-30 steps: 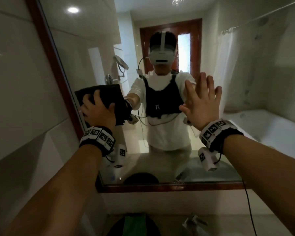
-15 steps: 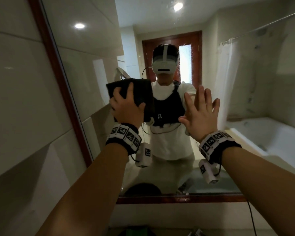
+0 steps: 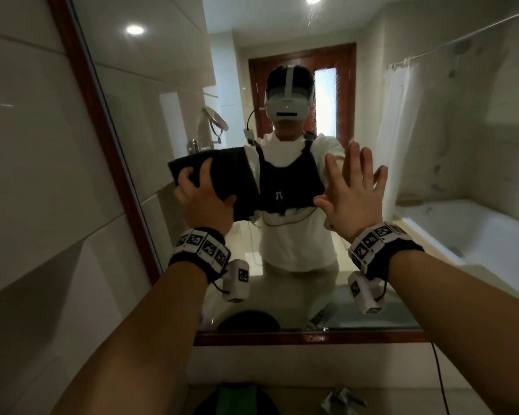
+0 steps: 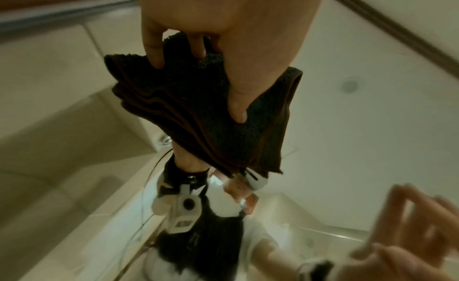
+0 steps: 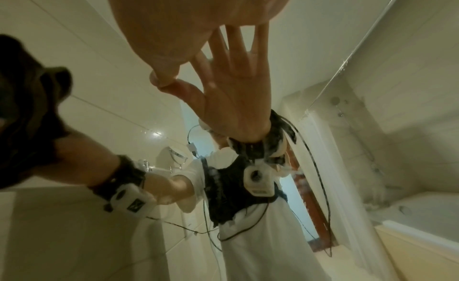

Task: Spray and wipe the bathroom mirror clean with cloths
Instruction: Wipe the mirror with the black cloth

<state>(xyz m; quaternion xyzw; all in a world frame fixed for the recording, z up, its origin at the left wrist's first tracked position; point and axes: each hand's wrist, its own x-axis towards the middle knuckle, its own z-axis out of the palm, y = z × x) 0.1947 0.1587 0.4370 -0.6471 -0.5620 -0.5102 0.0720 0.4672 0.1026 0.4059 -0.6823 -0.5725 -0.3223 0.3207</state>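
The bathroom mirror [image 3: 432, 163] in its brown wooden frame [image 3: 102, 145] fills the head view. My left hand [image 3: 204, 205] presses a folded dark cloth [image 3: 234, 187] on the glass, left of centre, with its fingers curled into the upper edge. The left wrist view shows the thumb and fingers [image 4: 238, 108] dug into the thick cloth [image 4: 198, 118]. To the right of the cloth, my right hand [image 3: 354, 196] lies flat on the glass, fingers spread and holding nothing. In the right wrist view that hand [image 5: 186, 20] meets its own reflection at the thumb tip.
A tiled wall [image 3: 42, 175] runs along the mirror's left side. Below the frame lies a counter with a green and black item [image 3: 237, 399] and a metal tap [image 3: 342, 399]. The glass reflects a bathtub [image 3: 468, 232], a white shower curtain [image 3: 393, 130] and a person.
My left hand has slid the cloth to the right across the glass, away from the left frame. The right hand stays flat on the mirror.
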